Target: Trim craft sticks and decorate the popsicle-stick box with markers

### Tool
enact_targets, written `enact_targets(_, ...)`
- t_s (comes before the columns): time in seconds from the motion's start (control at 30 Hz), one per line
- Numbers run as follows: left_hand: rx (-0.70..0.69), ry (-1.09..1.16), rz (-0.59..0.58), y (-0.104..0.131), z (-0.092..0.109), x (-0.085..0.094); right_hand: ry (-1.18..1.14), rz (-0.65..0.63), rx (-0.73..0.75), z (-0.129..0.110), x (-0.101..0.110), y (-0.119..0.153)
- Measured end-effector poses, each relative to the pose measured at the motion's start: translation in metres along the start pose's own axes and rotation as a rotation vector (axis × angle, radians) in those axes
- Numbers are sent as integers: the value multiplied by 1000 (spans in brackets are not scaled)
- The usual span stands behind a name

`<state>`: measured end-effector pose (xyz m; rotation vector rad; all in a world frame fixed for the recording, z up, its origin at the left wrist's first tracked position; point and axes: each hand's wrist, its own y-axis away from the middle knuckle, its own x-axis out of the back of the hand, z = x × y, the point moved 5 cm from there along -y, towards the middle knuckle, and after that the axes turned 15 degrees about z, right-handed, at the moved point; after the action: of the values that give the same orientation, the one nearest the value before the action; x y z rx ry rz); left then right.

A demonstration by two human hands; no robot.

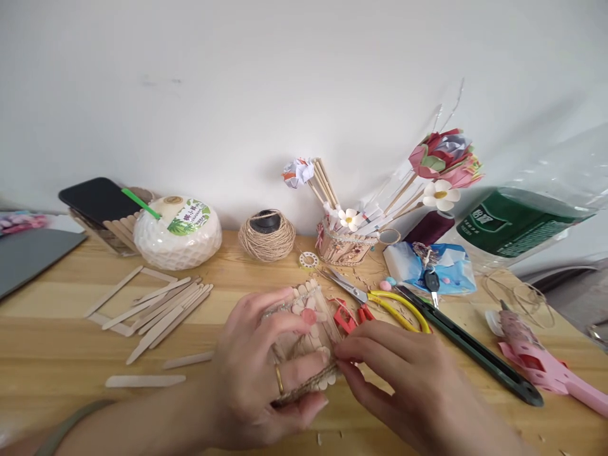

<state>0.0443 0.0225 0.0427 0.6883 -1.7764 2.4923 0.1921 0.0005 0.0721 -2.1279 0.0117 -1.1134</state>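
Note:
A small craft piece made of wooden sticks (289,342), with twine along its edges and petal-like wooden pieces on its face, is tilted above the table. My left hand (261,361) wraps round it from the left, fingers across the front and thumb below. My right hand (394,373) has its thumb and fingertips pinched together at the piece's right edge; whatever lies between those fingertips is too small to make out. Just behind the piece lie yellow-handled scissors (399,304) and a red clip (344,316).
Loose wooden sticks (166,310) lie left on the table (57,329). Behind stand a white coconut (178,237), a twine ball (266,237) and a stick pot (344,247) with paper flowers. A dark green cutter (475,348) and pink glue gun (546,370) lie right.

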Motion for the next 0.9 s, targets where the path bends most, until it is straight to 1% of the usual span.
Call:
enact_targets(0.07, 12, -7, 2, 0, 0, 0, 66, -32, 60, -4, -1, -1)
enact_targets(0.17, 11, -22, -22, 0, -1, -1, 175, -140, 137, -9, -5, -1)
enact_targets(0.23, -1, -28, -34, 1, -2, -1, 231, -182, 177, -12, -6, -1)
enact_targets(0.33, -5, -23, -34, 2, -2, -1, 291, -181, 200, -13, -8, 1)
enact_targets(0.43, 2, -20, -31, 2, -1, -1, 301, -123, 195, -11, -14, 4)
enact_targets(0.47, 2, -23, -32, 2, -1, -1, 280, -97, 172, -9, -16, 4)
enact_targets(0.53, 1, -31, -32, 2, -1, -1, 170, -74, 70, -5, -18, 6)
enact_targets(0.6, 3, -33, -33, 2, -2, -1, -10, -92, -98, 1, -17, 7)
enact_targets(0.67, 5, -25, -33, 1, -2, -1, -203, -107, -269, 6, -11, 9)
enact_targets(0.77, 23, -13, -23, 0, -4, 0, -440, -52, -498, 16, 3, 11)
enact_targets(0.83, 41, -14, -5, -1, -4, 1, -541, 27, -575, 23, 11, 10)
enact_targets(0.9, 47, -16, 5, -1, -4, 1, -559, 115, -569, 28, 15, 9)
